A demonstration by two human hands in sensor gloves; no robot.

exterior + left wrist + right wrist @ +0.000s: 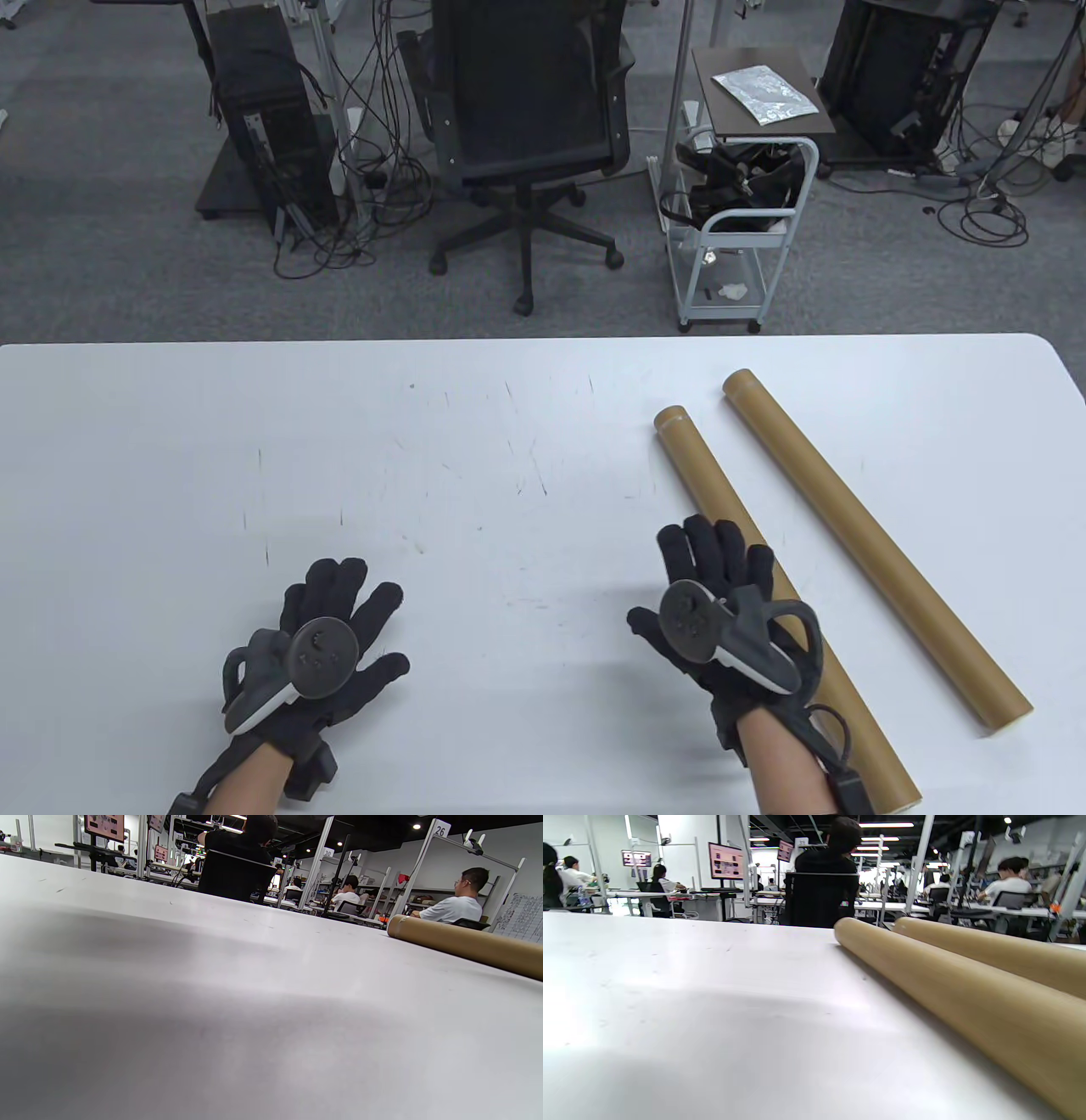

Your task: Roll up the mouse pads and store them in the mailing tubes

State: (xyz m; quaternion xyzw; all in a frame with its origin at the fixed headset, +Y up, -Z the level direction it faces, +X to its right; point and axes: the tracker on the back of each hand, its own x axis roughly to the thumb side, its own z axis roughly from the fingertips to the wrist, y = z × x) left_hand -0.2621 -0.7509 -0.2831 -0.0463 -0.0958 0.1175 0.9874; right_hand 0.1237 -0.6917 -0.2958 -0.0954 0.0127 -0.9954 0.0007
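Table view: two brown mailing tubes are laid side by side on the white table [254, 441] toward 4 o'clock, the nearer tube [721, 492] partly overlapped by the right hand [721, 607]. Both hands, left hand [327, 641] included, are spread flat, nothing held.

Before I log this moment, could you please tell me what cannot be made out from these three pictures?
- Nearer mailing tube: its middle is hidden under the right hand in the table view; contact cannot be judged.
- Farther mailing tube: whether its ends are capped is too small to tell.
- Left hand: absent from the left wrist view, which shows only the white table.
- Mouse pads: none appear in any view.
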